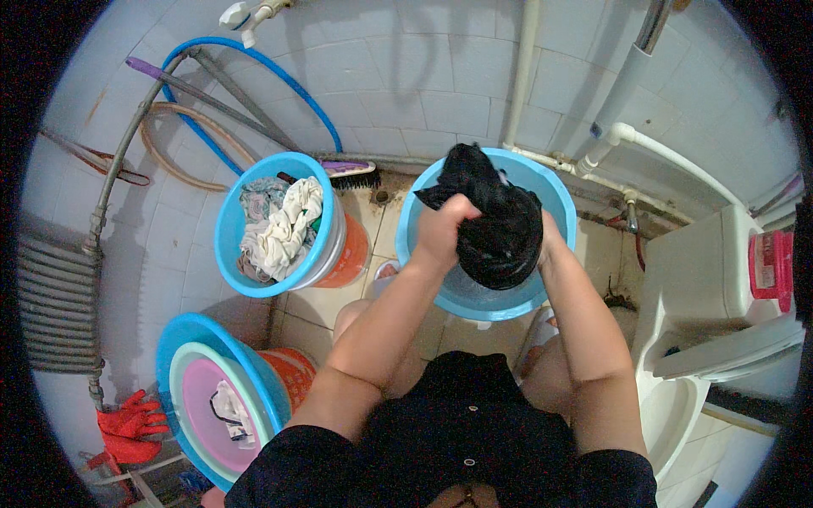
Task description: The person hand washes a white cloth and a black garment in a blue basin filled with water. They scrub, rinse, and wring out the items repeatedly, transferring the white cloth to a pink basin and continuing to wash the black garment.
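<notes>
A bunched black cloth (pixel 501 241), which looks wet, hangs over a light blue basin (pixel 561 199) on the floor in front of me. My left hand (pixel 445 229) is closed on the cloth's left side, thumb across its front. From the right, my right hand (pixel 552 241) grips the same bundle, its fingers mostly hidden behind it. Some water shows in the basin below the cloth. What kind of garment it is cannot be made out.
Left of the basin, a blue tub (pixel 227 254) of light clothes tops an orange bucket (pixel 351 254). Nearer, nested basins (pixel 182 372) hold a white cloth. A scrub brush (pixel 351 168) lies by the wall, below a blue hose (pixel 296 85). The toilet (pixel 690 262) stands right; red gloves (pixel 131 427) hang left.
</notes>
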Available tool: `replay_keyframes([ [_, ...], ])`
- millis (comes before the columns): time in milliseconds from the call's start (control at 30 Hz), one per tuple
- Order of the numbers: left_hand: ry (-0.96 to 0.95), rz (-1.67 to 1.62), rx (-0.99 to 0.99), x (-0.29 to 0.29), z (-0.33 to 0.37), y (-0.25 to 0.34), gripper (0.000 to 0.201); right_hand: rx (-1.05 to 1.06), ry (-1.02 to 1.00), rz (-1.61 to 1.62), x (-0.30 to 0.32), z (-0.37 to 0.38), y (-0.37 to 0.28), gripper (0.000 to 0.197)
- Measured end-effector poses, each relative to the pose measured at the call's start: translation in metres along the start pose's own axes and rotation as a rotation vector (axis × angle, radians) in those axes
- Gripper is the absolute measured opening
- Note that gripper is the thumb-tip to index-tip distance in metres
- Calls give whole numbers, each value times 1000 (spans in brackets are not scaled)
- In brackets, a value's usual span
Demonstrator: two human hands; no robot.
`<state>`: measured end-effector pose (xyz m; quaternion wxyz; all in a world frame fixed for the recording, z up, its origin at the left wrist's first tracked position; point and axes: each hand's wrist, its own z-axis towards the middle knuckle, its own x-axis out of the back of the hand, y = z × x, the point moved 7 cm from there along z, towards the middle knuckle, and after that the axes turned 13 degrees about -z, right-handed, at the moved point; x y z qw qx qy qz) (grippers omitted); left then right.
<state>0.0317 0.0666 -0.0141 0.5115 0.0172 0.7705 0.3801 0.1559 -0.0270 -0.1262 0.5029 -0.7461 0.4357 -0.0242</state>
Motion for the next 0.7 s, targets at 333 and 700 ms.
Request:
replay_keyframes([
  [333,-248,660,-60,-11,-25,-28,26,312,-304,-461,-26,6,5,22],
  [700,101,-417,64,44,22,-10,34,111,-69,-254,-6,-35,-35,49],
])
